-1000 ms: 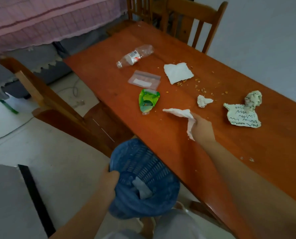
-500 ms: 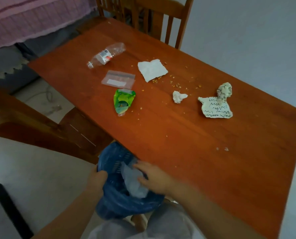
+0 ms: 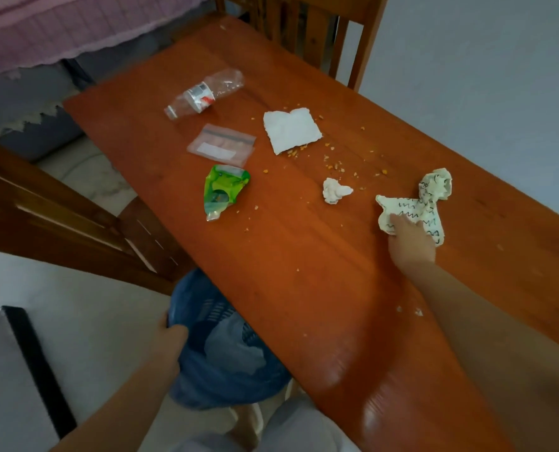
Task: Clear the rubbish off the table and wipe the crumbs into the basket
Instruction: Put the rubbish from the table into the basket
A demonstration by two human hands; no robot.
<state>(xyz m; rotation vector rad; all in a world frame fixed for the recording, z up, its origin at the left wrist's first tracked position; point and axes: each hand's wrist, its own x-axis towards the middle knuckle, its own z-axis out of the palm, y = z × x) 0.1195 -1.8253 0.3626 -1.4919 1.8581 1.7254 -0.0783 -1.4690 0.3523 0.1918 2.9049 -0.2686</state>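
Near the table's point(image 3: 304, 305) right edge, the right hand point(image 3: 410, 239) lay on the near part of a scribbled paper point(image 3: 402, 207); whether its fingers had closed on the sheet could not be told. A scribbled ball point(image 3: 436, 185) touched that sheet's far corner. Below the table's near edge, the left hand point(image 3: 170, 337) gripped the rim of the blue basket point(image 3: 226, 383), which already held a pale scrap. Clearing rubbish seemed the step in hand; the next move likely called for closing on the paper and carrying it over the near edge into the basket. Left on the table: one bottle point(image 3: 203, 94) toward the far-left corner, one clear bag point(image 3: 221, 148), one green wrapper point(image 3: 222, 190), one flat napkin point(image 3: 291, 130), one small wad point(image 3: 335, 190), and many crumbs point(image 3: 333, 164) mid-table.
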